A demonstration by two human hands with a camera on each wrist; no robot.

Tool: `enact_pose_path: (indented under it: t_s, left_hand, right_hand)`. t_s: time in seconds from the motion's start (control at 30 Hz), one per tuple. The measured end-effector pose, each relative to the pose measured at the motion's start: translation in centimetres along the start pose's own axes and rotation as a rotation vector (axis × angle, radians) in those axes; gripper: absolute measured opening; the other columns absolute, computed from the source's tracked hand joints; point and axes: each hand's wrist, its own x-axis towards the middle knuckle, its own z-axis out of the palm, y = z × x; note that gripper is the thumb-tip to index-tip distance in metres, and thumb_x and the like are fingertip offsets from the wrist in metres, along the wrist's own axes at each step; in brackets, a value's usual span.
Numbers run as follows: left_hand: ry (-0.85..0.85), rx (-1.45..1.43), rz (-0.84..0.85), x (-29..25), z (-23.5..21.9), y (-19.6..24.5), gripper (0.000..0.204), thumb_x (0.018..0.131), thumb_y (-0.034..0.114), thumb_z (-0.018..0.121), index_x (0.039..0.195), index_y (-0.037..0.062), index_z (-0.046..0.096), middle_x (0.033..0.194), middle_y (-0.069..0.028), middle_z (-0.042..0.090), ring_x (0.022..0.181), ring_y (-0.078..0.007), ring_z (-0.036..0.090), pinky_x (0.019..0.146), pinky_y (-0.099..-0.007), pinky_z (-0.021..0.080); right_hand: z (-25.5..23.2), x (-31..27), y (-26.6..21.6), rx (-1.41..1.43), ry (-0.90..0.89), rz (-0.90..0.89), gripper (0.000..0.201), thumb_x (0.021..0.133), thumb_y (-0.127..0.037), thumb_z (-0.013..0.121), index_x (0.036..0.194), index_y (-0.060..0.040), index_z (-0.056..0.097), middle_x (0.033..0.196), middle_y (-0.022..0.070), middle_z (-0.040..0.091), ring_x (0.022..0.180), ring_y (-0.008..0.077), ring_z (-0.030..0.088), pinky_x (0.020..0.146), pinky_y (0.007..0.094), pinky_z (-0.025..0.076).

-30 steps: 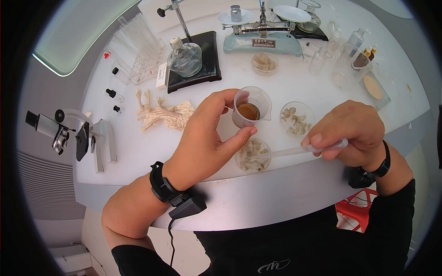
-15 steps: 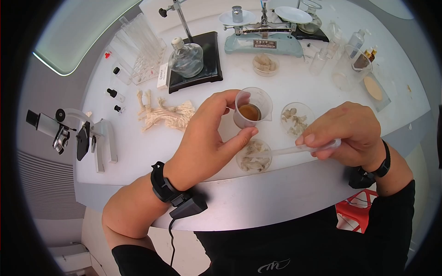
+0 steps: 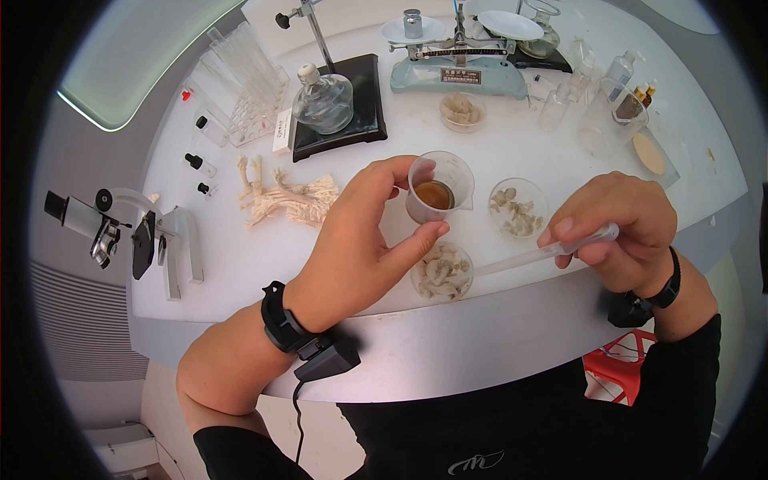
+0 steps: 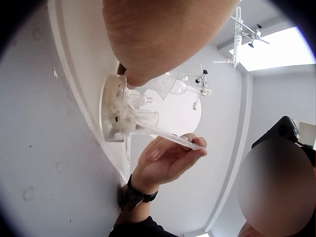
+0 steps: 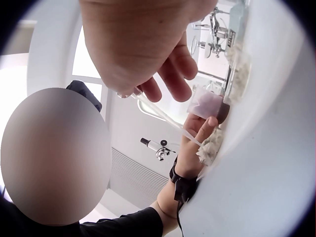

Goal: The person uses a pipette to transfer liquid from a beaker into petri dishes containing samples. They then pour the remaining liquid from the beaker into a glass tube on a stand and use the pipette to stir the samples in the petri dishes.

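Observation:
The left hand [image 3: 356,240] grips a small clear beaker [image 3: 440,186] with brown liquid at its bottom, thumb and fingers around its side. A clear plastic dropper [image 3: 552,253] is pinched in the right hand [image 3: 620,228], bulb end up. Its tip reaches into the near dish [image 3: 442,272], among pale, wet-looking clumps. In the left wrist view the dropper [image 4: 170,138] slants down to the dish [image 4: 109,111]; in the right wrist view its tip meets the clumps [image 5: 210,148]. A second dish [image 3: 518,208] of pale pieces lies right of the beaker.
A third dish [image 3: 462,112] sits before the balance [image 3: 456,76]. At the back left are a flask [image 3: 322,104] on a black stand and a test tube rack [image 3: 260,120]. A pale fibrous bundle [image 3: 288,198] lies left, beyond it a microscope [image 3: 152,240]. Bottles and beakers stand right.
The right hand and dropper shifted slightly left, then back right and a little outward, the dropper's tip moving right within the near dish. The left hand and beaker have hardly moved.

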Motion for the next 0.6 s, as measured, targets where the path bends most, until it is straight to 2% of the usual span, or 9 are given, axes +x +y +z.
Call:
enact_pose_path:
  t_s: [0.03, 0.17, 0.23, 0.33, 0.43, 0.6]
  left_hand:
    - [0.001, 0.001, -0.001, 0.0, 0.0, 0.0, 0.06, 0.098, 0.013, 0.089, 0.15, 0.0026, 0.063, 0.14, -0.0111, 0.072, 0.127, -0.023, 0.067, 0.114, -0.0382, 0.052]
    - [0.003, -0.001, 0.01, 0.1, 0.0, -0.1, 0.06, 0.098, 0.014, 0.089, 0.15, 0.0026, 0.063, 0.14, -0.0109, 0.072, 0.126, -0.0227, 0.067, 0.114, -0.0378, 0.052]
    - [0.002, 0.003, 0.015, 0.0, 0.0, -0.1, 0.059, 0.097, 0.014, 0.089, 0.149, 0.0026, 0.063, 0.139, -0.0109, 0.072, 0.125, -0.0225, 0.067, 0.113, -0.0378, 0.052]
    - [0.004, 0.004, 0.016, 0.0, 0.0, -0.1, 0.059, 0.098, 0.013, 0.089, 0.149, 0.0025, 0.063, 0.139, -0.0107, 0.072, 0.124, -0.0224, 0.067, 0.113, -0.0379, 0.053]
    - [0.0, 0.008, 0.008, 0.0, 0.0, 0.0, 0.059, 0.098, 0.013, 0.089, 0.149, 0.0024, 0.063, 0.139, -0.0108, 0.073, 0.124, -0.0225, 0.067, 0.113, -0.038, 0.053]
    - [0.0, 0.006, 0.007, 0.0, 0.0, 0.0, 0.059, 0.098, 0.013, 0.089, 0.15, 0.0023, 0.063, 0.14, -0.0112, 0.072, 0.126, -0.0231, 0.068, 0.114, -0.0383, 0.053]
  right_hand:
    - [0.0, 0.0, -0.1, -0.018, 0.022, 0.015, 0.016, 0.102, -0.013, 0.086, 0.11, -0.0003, 0.082, 0.101, 0.0124, 0.086, 0.087, 0.0246, 0.083, 0.076, 0.0315, 0.063]
    - [-0.4, 0.2, -0.7, -0.05, 0.006, 0.046, 0.016, 0.102, -0.013, 0.086, 0.11, -0.0001, 0.082, 0.1, 0.0125, 0.086, 0.086, 0.0239, 0.082, 0.075, 0.0309, 0.062]
    - [-0.4, 0.0, -0.9, 0.031, 0.038, 0.143, 0.016, 0.102, -0.012, 0.086, 0.111, 0.0, 0.082, 0.101, 0.0126, 0.086, 0.087, 0.0238, 0.082, 0.076, 0.0309, 0.062]
    - [0.2, 0.0, 0.0, 0.001, 0.039, 0.035, 0.014, 0.1, -0.01, 0.087, 0.11, -0.002, 0.083, 0.102, 0.012, 0.086, 0.086, 0.0241, 0.083, 0.076, 0.0312, 0.063]
    - [0.2, 0.5, 0.2, 0.003, -0.051, 0.006, 0.015, 0.097, -0.009, 0.089, 0.11, -0.0043, 0.084, 0.103, 0.0109, 0.087, 0.088, 0.0246, 0.084, 0.077, 0.0319, 0.064]
    - [0.3, 0.6, 0.1, -0.001, -0.074, 0.029, 0.018, 0.094, -0.009, 0.091, 0.111, -0.0056, 0.086, 0.103, 0.0101, 0.087, 0.091, 0.0246, 0.084, 0.078, 0.0324, 0.064]
